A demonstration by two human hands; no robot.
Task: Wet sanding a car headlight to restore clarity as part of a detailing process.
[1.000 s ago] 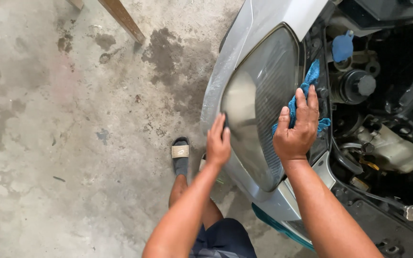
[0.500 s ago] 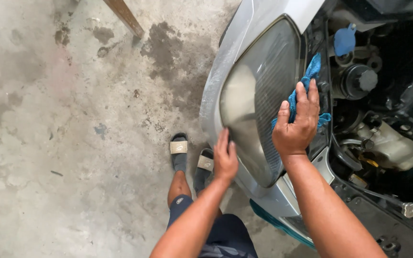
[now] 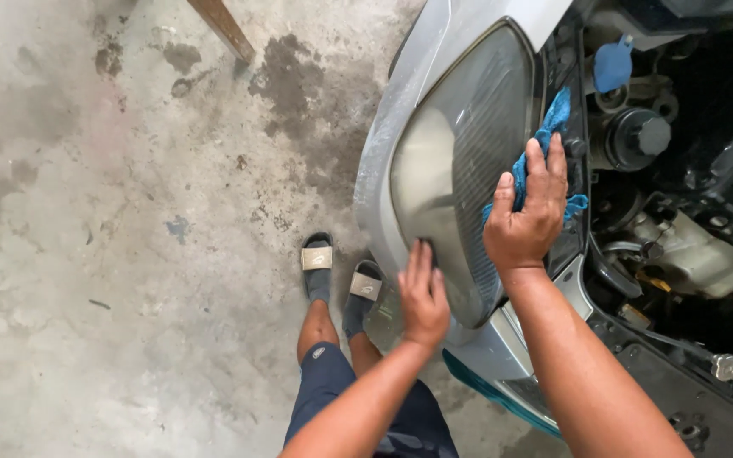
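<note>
A large hazy car headlight [image 3: 456,161] sits in the silver front corner of a car [image 3: 422,51]. My right hand [image 3: 526,216] presses a blue cloth [image 3: 551,127] against the headlight's right edge, fingers curled over the cloth. My left hand [image 3: 423,297] lies with fingers together on the lower left part of the lens, and a small dark thing shows at its fingertips; I cannot tell what it is.
The open engine bay [image 3: 680,212] lies to the right, with a blue cap [image 3: 612,64], a black cap [image 3: 642,136] and a whitish reservoir [image 3: 693,254]. Stained concrete floor [image 3: 112,212] spreads to the left. My sandalled feet [image 3: 337,271] stand below the bumper. A wooden board [image 3: 222,25] leans at the top.
My left hand has slid down and to the right along the lower edge of the lens. My right hand stays on the cloth at the headlight's right edge. A second foot has come into view.
</note>
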